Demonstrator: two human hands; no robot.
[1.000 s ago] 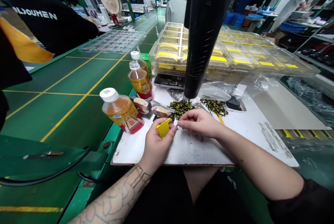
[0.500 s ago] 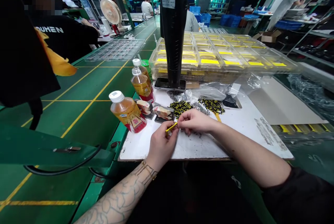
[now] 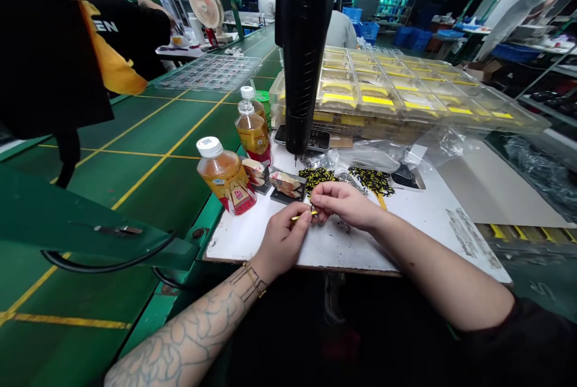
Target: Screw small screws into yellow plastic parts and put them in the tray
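On my feed, the left hand [image 3: 283,241] and the right hand [image 3: 345,205] met low over a white-topped surface [image 3: 351,249], with a thin yellow strip [image 3: 301,217] held between them. The left hand's fingers were curled and pinching it, while the right hand's fingertips [image 3: 319,202] closed around its right end. They hid that end, so I couldn't tell whether the right hand was gripping it or only touching it. The strip was too small for me to make out its shape or material.

Just beyond the hands lay two heaps of small black-and-yellow pieces [image 3: 318,178] [image 3: 372,181], too fine and jumbled for me to separate. Crumpled clear plastic bags [image 3: 369,158] lay around and behind them. To the left stood a tea bottle [image 3: 223,175], with a second bottle [image 3: 252,131] behind it and two small printed packets [image 3: 286,187] nearby. A black upright column [image 3: 300,56] cut through the view, blocking part of a stack of clear trays [image 3: 387,89] and a phone [image 3: 303,137]. The trays held yellow-marked items I couldn't read. At the upper left, a dark shape [image 3: 45,44] hid much of a co-worker in a black shirt [image 3: 130,32], whose hands I couldn't properly see.
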